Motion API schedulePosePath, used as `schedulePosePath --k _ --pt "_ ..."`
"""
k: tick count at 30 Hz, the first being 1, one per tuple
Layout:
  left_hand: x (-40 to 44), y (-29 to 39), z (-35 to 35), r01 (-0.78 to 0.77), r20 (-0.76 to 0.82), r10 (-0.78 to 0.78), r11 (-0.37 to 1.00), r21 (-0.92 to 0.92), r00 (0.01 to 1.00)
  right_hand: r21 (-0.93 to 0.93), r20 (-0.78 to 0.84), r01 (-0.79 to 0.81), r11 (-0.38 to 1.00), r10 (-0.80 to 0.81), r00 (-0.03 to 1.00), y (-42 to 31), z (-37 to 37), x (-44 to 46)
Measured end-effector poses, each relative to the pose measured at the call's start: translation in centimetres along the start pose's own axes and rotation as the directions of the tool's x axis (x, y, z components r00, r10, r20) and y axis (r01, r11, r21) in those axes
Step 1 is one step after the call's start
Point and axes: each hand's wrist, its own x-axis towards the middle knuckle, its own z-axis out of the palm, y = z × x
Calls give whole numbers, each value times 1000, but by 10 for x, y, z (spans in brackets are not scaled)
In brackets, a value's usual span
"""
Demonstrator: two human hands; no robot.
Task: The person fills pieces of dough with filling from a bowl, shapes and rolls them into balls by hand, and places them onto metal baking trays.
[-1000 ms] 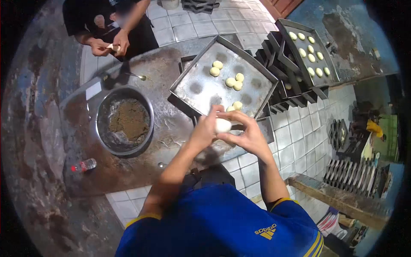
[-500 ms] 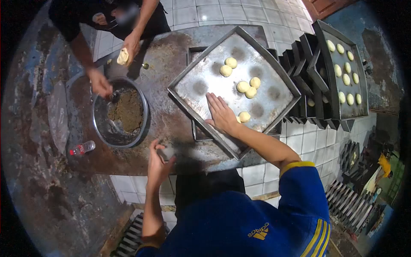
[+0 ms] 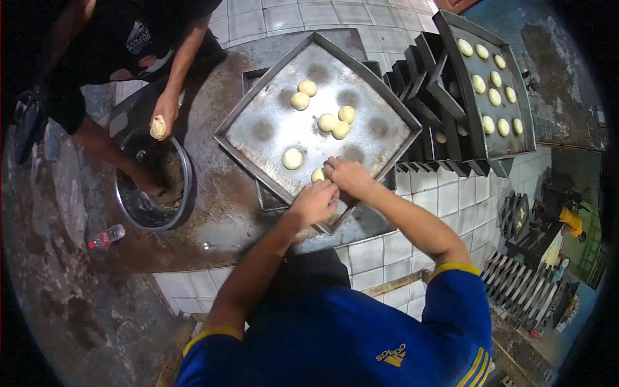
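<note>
A small pale dough ball [image 3: 318, 175] shows beside my fingers near the tray's front corner. Curled fingers of my left hand [image 3: 314, 202] are closed on it from the near side. My right hand [image 3: 351, 178] meets it from the right, fingers bent and closed at the dough, partly covering it. Just left lies a flatter dough round [image 3: 293, 158]. Farther up the metal tray [image 3: 258, 169] sit a pair of dough balls [image 3: 300, 100] and a cluster of three dough balls [image 3: 327, 122].
Across the table [image 3: 219, 187], another person's hand [image 3: 169, 108] holds a piece of dough [image 3: 158, 128]; their other hand reaches into a metal basin [image 3: 187, 193] of brown filling. A bottle [image 3: 108, 236] stands left. Stacked trays [image 3: 445, 109] rise at right, the top tray [image 3: 525, 97] bearing dough balls.
My right hand has left the tray surface, uncovering a flattened dough round, and moved to the near corner. My left hand has come from beside the table to the dough there. The view has shifted.
</note>
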Motion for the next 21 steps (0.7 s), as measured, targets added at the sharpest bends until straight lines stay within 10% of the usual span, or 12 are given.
schedulePosePath --k 2,4,6,8,9,12,16,21 --pt "10 -17 4 -35 -51 38 998 59 998 1 5 -2 1000 2 1000 3 -12 -10" --pt "11 -28 -2 110 2 -111 992 65 994 487 461 -217 846 -38 887 13 -38 -25" --pt "9 -19 -20 204 112 -212 976 78 971 680 462 -271 681 -111 880 11 -38 -48" --pt "2 -9 -23 311 -66 -384 827 -468 921 928 359 -337 -157 137 923 -17 -65 -75" --pt "-2 1 -23 241 -69 -426 628 -740 902 933 308 -240 -269 250 918 -34 -73 -79" --pt "-17 40 -49 96 -155 -452 486 -869 878 985 130 -59 -160 483 866 -81 -82 -64" --pt "-47 46 -81 51 -434 -506 692 -720 746 995 92 -88 -36 611 787 -144 -95 -19" --pt "-106 44 -141 -96 -643 -556 713 -695 527 968 -165 248 -42 637 753 -236 -116 52"
